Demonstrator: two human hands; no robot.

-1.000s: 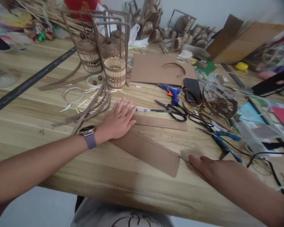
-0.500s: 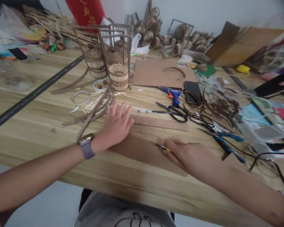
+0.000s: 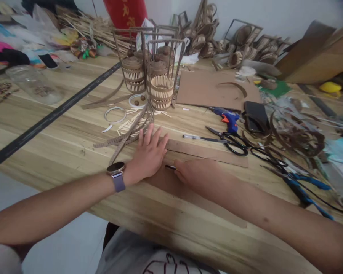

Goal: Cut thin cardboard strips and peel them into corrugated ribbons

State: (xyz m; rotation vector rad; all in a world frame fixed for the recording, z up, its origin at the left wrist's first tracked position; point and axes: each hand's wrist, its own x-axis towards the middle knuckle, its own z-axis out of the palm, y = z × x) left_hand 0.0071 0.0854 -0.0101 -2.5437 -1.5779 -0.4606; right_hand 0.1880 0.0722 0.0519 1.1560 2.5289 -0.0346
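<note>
My left hand [image 3: 149,156] lies flat with fingers spread on a brown piece of cardboard [image 3: 171,187] near the table's front. What looks like a craft knife [image 3: 170,167] is in the closed fingers of my right hand [image 3: 201,176], its dark tip low over the cardboard, just right of my left hand. Most of the knife is hidden by the hand. Beyond them lies a narrow cardboard strip [image 3: 211,153]. Dark woven strips [image 3: 122,142] and scattered pale sticks [image 3: 128,125] lie beside my left fingertips.
Behind stand small slatted buckets [image 3: 161,92] with tall handles. To the right lie a pen [image 3: 202,138], black scissors [image 3: 236,144], a blue glue gun [image 3: 228,118], a phone [image 3: 256,116] and blue-handled pliers [image 3: 301,190]. A cardboard sheet [image 3: 205,89] lies farther back.
My right hand has moved left with the knife, closer to my left hand. The left hand stays flat on the cardboard. The view has shifted, so the table things appear farther right.
</note>
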